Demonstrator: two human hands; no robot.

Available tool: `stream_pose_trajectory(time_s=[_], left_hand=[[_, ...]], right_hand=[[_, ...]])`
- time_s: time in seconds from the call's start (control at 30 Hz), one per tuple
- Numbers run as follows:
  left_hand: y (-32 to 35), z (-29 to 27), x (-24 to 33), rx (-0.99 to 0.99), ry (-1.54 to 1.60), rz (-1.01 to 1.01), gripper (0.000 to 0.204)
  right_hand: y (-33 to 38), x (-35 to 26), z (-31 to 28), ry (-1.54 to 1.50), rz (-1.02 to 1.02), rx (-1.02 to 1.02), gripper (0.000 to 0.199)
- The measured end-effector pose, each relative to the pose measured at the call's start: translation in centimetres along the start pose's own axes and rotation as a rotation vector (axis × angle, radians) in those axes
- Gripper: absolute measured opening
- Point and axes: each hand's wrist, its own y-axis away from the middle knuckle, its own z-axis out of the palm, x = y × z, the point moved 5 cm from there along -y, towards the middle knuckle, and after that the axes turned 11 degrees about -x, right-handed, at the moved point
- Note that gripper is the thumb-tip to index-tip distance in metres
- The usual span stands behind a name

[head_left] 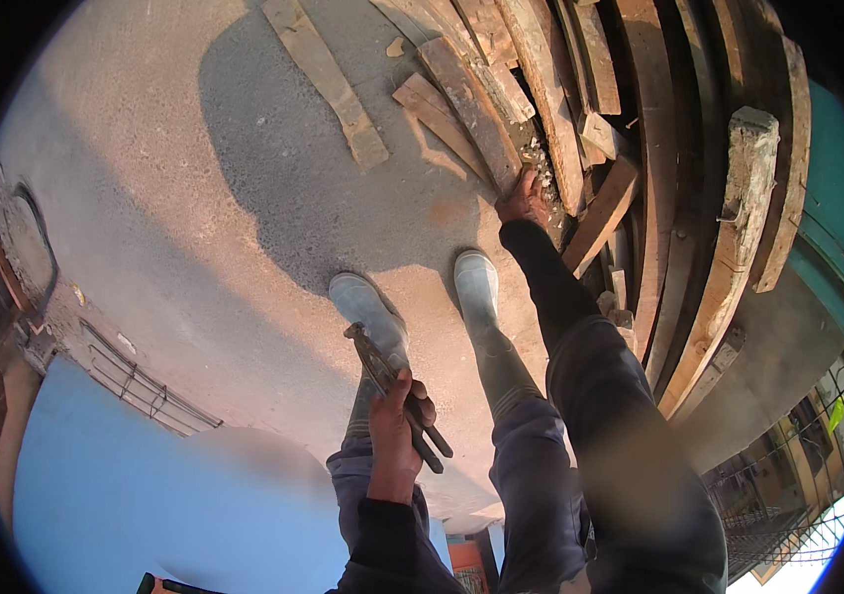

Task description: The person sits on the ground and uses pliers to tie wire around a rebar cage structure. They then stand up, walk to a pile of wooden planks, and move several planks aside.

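View from the head, looking down past our own legs to a concrete floor [174, 178]. Our left hand [394, 431] is clenched around the two dark handles of a pair of pincers [397, 391]; the fingers [423, 406] wrap over the handles from the right, and the rusty head of the tool points up and away from them, ending just in front of the left boot [367, 307]. The handle ends stick out below the fingers, toward our knee.

Our right hand [523, 198], at the end of a black sleeve [550, 277], reaches forward to the near end of a worn plank [466, 99]. The fingers rest on that end where it meets the floor; whether they close around the wood or only press on it we cannot tell, since the back of the hand hides them. The plank runs up and to the left from the fingers.

To the right of the right-hand fingers lies a stack of long boards [659, 148], curved by the lens, with a thick pale beam [739, 218] on its outer side. To the left of the same fingers a single loose board [328, 84] lies alone on the floor, well apart. The right boot [476, 287] stands just below the right hand. Our shadow [273, 168] falls across the floor ahead of both boots.
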Motion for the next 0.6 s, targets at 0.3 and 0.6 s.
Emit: stream_pose_trajectory(time_s=[0.3,0.6], left_hand=[[-0.6,0.4,-0.5,-0.025,-0.024,0.043,0.016],[-0.2,-1.6,-2.7,-0.145,-0.050,-0.055,0.020]], right_hand=[[8.5,-5.7,-8.2,0.112,-0.068,-0.268,0.085],[21.9,-0.9,-28.8,0.098,-0.009,-0.304,0.099]])
